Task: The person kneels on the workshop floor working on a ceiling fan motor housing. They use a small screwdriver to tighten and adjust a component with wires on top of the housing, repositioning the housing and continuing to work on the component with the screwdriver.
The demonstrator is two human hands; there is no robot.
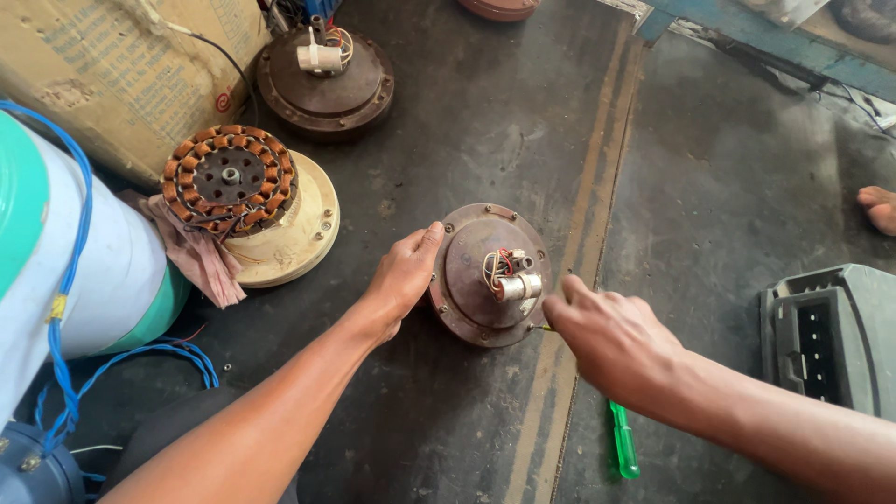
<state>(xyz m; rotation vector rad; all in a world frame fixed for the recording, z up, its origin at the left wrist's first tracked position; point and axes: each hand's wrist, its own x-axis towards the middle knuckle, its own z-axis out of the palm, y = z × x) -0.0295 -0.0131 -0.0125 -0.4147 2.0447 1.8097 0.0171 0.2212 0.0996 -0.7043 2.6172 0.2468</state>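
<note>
A round brown fan motor housing [471,280] lies on the dark floor, with a white capacitor and coloured wires [511,277] on its top. My left hand [403,275] grips its left rim, thumb on the edge. My right hand [609,338] is closed on a screwdriver with a green translucent handle [623,445]; its tip meets the housing's lower right rim.
A copper-wound stator [229,177] rests on a cream cover [297,233] with a pink rag [199,257]. A second brown motor housing [327,89] sits behind, beside a cardboard box [112,65]. A grey plastic case [831,336] lies right; another person's bare foot [879,207] shows beyond it.
</note>
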